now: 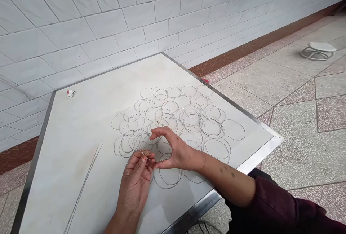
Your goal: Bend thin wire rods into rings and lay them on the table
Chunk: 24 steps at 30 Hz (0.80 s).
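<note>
My left hand (137, 181) is closed, its thumb and fingers pinching a small flat brown piece (146, 152) with a thin wire beside it. Just to the right, my right hand (175, 150) curves in a C, thumb and index finger wide apart. Its thumb tip comes close to the left fingertips; whether it touches the wire there I cannot tell. Under and beyond both hands, several thin wire rings (234, 129) lie spread on the white table (81, 118), many overlapping. Left of my hands lie a few straight lengths of wire (84, 183).
A small red and white object (70, 93) sits at the table's far left corner. Metal trim (216, 105) edges the tabletop. A white tiled wall (108, 25) stands behind it. On the floor to the right is a low round stool (318, 51).
</note>
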### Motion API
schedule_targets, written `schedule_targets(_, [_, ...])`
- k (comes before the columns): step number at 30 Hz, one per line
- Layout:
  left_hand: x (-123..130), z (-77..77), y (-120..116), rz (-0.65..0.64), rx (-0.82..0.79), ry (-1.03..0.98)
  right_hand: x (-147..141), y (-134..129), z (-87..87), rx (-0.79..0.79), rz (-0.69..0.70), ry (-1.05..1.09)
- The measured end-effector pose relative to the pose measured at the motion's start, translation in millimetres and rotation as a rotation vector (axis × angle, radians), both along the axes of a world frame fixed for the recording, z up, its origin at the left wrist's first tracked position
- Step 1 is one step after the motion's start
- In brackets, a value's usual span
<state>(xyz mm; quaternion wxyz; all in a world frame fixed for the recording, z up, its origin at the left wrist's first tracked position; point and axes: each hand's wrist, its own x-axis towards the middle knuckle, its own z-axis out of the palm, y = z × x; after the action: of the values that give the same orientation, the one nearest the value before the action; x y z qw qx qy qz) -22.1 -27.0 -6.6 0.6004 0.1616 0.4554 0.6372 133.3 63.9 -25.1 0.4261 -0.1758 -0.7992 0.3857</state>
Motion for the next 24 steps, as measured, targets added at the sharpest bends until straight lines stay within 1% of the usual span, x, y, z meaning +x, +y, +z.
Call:
schedule_targets(7, [-1.5, -2.3, -1.3, 0.007, 0.038, 0.029, 0.6, 1.4, -2.2, -0.006, 0.025, -0.006])
schedule_targets(13, [-3.9, -4.0, -0.8, -0.006, 0.013, -0.006, -0.9, 3.8, -8.5, -0.039, 0.029, -0.012])
schedule_targets(19, [-3.5, -1.2, -1.8, -0.03, -0.013, 0.008, -0.1, 1.5, -2.4, 0.016, 0.007, -0.042])
schedule_targets(24, [-3.1, 0.4, -2.4, -0.047, -0.036, 0.01, -1.2, 0.7, -3.7, -0.019, 0.014, -0.012])
